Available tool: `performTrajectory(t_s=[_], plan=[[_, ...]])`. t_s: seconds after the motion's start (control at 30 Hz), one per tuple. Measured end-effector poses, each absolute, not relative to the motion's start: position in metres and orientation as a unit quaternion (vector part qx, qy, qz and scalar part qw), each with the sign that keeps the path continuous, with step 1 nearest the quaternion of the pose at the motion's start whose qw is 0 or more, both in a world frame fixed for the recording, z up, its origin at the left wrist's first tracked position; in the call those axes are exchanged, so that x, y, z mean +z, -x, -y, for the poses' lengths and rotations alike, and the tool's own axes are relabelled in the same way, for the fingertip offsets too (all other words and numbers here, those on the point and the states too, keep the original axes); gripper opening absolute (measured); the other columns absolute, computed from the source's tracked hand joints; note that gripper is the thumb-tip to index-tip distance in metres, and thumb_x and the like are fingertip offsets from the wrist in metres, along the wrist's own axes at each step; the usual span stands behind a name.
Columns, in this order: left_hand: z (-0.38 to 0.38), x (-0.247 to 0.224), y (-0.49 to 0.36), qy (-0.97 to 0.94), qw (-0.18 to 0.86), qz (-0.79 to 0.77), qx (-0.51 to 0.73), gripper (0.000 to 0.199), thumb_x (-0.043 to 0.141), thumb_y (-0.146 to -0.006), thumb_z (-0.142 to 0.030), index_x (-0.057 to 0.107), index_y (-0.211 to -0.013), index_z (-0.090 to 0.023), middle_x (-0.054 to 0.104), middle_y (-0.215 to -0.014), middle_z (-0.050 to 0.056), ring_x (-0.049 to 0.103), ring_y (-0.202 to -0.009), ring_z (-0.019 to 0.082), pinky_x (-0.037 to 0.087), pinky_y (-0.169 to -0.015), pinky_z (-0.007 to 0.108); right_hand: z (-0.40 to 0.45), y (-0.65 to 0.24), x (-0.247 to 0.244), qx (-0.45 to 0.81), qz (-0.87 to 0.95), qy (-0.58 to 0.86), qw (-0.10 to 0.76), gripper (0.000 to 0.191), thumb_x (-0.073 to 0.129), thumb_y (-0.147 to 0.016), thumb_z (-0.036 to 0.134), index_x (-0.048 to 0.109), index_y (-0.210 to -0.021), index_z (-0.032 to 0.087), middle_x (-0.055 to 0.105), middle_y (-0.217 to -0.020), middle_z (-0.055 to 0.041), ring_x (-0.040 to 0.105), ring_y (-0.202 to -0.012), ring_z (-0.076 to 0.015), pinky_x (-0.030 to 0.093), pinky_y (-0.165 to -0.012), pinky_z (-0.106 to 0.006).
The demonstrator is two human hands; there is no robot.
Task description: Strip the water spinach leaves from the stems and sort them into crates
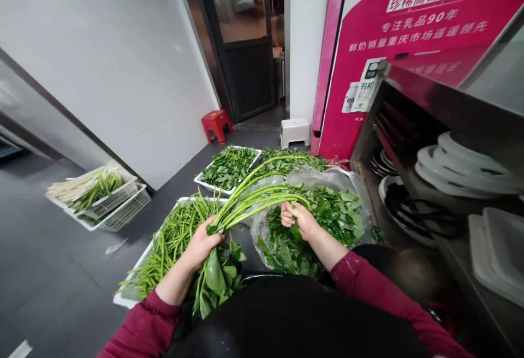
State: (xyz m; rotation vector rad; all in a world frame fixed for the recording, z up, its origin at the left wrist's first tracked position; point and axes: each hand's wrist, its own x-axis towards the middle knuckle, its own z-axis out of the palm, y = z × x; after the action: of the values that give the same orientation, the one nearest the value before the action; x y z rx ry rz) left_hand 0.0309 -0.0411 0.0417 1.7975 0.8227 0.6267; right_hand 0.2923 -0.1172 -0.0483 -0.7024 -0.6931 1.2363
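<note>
"Where do we have the green stalks (256, 200)?"
"Clamped in our left hand (208, 238) — they arch across to our right hand (298, 219), fingers curled closed; around what, we can't tell."
"And the bagged leaves (338, 209)?"
"Beneath and beyond the right hand."

The long stems (231, 209) are bright yellow-green, their leaves (215, 275) a deeper green. The person's sleeves (380, 287) are burgundy, the apron (278, 320) black. One stool (216, 123) is red, a second stool (295, 129) off-white. White lettering (434, 18) crosses a magenta panel (360, 25); a latticed basket (127, 210) is white.
</note>
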Motion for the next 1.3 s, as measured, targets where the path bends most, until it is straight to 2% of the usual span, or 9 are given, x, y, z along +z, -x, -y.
performTrajectory(t_s=[0.1,0.27,0.47,0.67,0.83,0.93,1.03,1.1,1.3], plan=[[0.039,0.046,-0.022,-0.727,0.52,-0.354,0.275,0.026,0.057,-0.059,-0.026,0.051,-0.081,-0.015,0.051,-0.063,-0.002,0.043,-0.054,0.01,0.034,-0.051,0.022,0.12,-0.327,-0.068,0.501,0.27,0.392,0.723,0.038,0.062,-0.067,0.048,0.037,-0.063,0.02,0.021,-0.048,0.0094,0.017,-0.04,-0.0054,0.017,-0.04,-0.02],[0.032,0.051,-0.006,-0.698,0.53,-0.37,0.308,0.022,0.059,-0.057,-0.023,0.049,-0.076,-0.016,0.051,-0.062,-0.003,0.043,-0.053,0.009,0.034,-0.05,0.021,0.135,-0.388,-0.095,0.475,0.207,0.438,0.734,0.039,0.048,-0.075,0.052,0.027,-0.061,0.022,0.008,-0.045,0.0116,0.005,-0.038,-0.0057,0.009,-0.037,-0.019],[0.03,0.049,-0.003,-0.713,0.514,-0.374,0.294,0.024,0.059,-0.058,-0.025,0.049,-0.077,-0.015,0.052,-0.063,-0.002,0.044,-0.054,0.01,0.035,-0.05,0.022,0.144,-0.346,-0.098,0.569,0.25,0.46,0.634,0.037,0.059,-0.071,0.052,0.051,-0.078,0.016,0.045,-0.055,0.0047,0.028,-0.038,-0.004,0.02,-0.036,-0.018],[0.032,0.046,-0.001,-0.71,0.502,-0.391,0.302,0.024,0.057,-0.059,-0.02,0.049,-0.081,-0.015,0.052,-0.064,-0.002,0.045,-0.055,0.01,0.037,-0.052,0.022,0.146,-0.301,-0.088,0.508,0.318,0.524,0.605,0.047,0.058,-0.066,0.061,0.052,-0.085,0.018,0.052,-0.065,0.0024,0.039,-0.048,-0.0064,0.029,-0.04,-0.017],[0.034,0.047,0.001,-0.742,0.473,-0.388,0.275,0.028,0.058,-0.062,-0.022,0.051,-0.088,-0.015,0.053,-0.066,-0.002,0.046,-0.058,0.011,0.038,-0.054,0.022,0.137,-0.31,-0.091,0.375,0.345,0.591,0.625,0.043,0.038,-0.077,0.062,0.046,-0.076,0.02,0.038,-0.051,0.0062,0.035,-0.043,-0.0082,0.029,-0.042,-0.02],[0.039,0.052,0.001,-0.78,0.425,-0.387,0.249,0.028,0.057,-0.062,-0.021,0.054,-0.089,-0.014,0.057,-0.073,0.0,0.051,-0.066,0.015,0.042,-0.061,0.025,0.141,-0.33,-0.095,0.245,0.458,0.655,0.55,0.034,0.04,-0.08,0.051,0.049,-0.071,0.02,0.051,-0.061,0.0009,0.047,-0.056,-0.0123,0.035,-0.053,-0.023],[0.042,0.055,-0.001,-0.81,0.394,-0.375,0.222,0.033,0.054,-0.061,-0.02,0.057,-0.093,-0.014,0.061,-0.081,0.002,0.055,-0.074,0.018,0.045,-0.068,0.028,0.148,-0.347,-0.096,0.082,0.568,0.723,0.385,0.021,0.041,-0.083,0.034,0.055,-0.075,0.021,0.062,-0.077,-0.0022,0.055,-0.07,-0.0155,0.035,-0.062,-0.024],[0.045,0.054,-0.005,-0.82,0.386,-0.367,0.208,0.037,0.053,-0.061,-0.019,0.057,-0.098,-0.014,0.063,-0.086,0.003,0.056,-0.078,0.019,0.045,-0.073,0.029,0.149,-0.35,-0.095,0.009,0.572,0.76,0.308,0.022,0.036,-0.085,0.028,0.057,-0.083,0.022,0.064,-0.086,-0.0027,0.057,-0.075,-0.0157,0.035,-0.063,-0.024],[0.051,0.049,-0.016,-0.834,0.359,-0.373,0.19,0.052,0.052,-0.06,-0.021,0.053,-0.11,-0.01,0.061,-0.106,0.01,0.054,-0.1,0.027,0.041,-0.09,0.037,0.151,-0.359,-0.101,0.003,0.488,0.832,0.264,0.023,0.04,-0.084,0.026,0.062,-0.091,0.023,0.066,-0.092,-0.0055,0.059,-0.083,-0.0176,0.038,-0.068,-0.024]])
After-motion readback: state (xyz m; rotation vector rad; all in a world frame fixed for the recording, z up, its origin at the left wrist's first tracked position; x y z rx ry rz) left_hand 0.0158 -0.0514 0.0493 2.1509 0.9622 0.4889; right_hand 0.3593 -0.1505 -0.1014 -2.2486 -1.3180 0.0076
